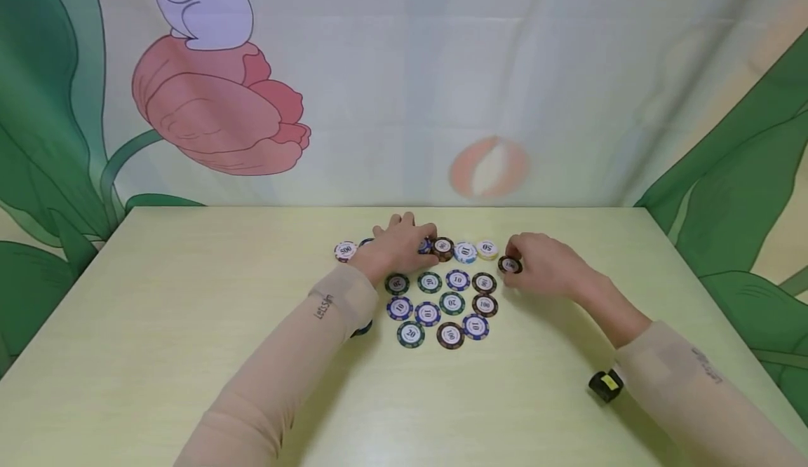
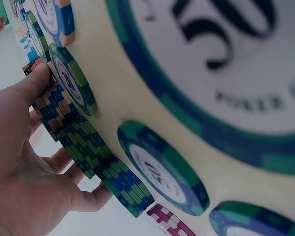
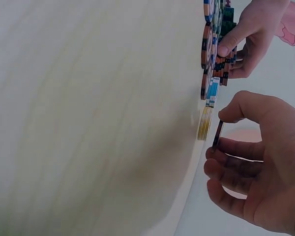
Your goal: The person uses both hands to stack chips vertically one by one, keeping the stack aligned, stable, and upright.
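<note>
My left hand (image 1: 400, 242) reaches over the back row of stacked poker chips. Its thumb lies on the near side of a brown-and-blue chip stack (image 2: 55, 110), with the other fingers behind the row. A brown 100 stack (image 1: 443, 248) stands just right of that hand. My right hand (image 1: 546, 265) pinches one dark 100 poker chip (image 1: 510, 265) between thumb and fingers, raised at the right end of the row. Beside it is a short yellow-edged 50 stack (image 1: 487, 249), then a light blue 10 stack (image 1: 466, 252).
In front of the row, several single chips lie flat, including a green 20 chip (image 1: 411, 334) and a brown 100 chip (image 1: 451, 335). A white-and-maroon 500 chip (image 1: 345, 251) sits at the row's left end. Near the right forearm is a small black object (image 1: 606, 386) with a yellow label.
</note>
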A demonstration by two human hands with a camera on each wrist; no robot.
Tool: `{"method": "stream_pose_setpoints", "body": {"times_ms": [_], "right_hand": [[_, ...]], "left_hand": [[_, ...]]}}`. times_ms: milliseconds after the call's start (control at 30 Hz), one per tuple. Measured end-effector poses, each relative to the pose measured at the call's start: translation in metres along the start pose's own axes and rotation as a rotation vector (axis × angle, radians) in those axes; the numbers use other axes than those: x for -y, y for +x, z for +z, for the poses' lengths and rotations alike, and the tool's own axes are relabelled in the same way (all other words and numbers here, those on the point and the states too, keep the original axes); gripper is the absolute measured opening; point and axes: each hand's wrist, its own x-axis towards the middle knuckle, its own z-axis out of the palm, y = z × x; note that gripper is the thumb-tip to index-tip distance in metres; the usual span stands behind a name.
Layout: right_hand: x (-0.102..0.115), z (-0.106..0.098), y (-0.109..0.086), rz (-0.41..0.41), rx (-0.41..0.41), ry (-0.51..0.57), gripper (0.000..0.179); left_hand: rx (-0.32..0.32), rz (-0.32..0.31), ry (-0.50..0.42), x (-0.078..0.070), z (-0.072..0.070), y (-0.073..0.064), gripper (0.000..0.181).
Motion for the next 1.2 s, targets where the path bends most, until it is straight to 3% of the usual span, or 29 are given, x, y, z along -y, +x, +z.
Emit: {"method": "stream_pose_setpoints", "body": {"times_ms": [267,500,1200], "right_hand": [[0.018,0.002,0.012,-0.085,-0.091,-0.025,0.032],[0.035,0.008,0.024,-0.125,-0.109,-0.038,0.036],[0.059,0.022,0.048,-0.117,-0.164,-0.074,0.026]], "left_hand": [[-0.008,0.009,-0.005,0.001,-0.002,-0.001,0.050],[-0.010,0.015,-0.017,0.002,-0.004,-0.005,0.054],[-0.032,0.022,0.032,0.003,0.002,0.000,0.044]]}}
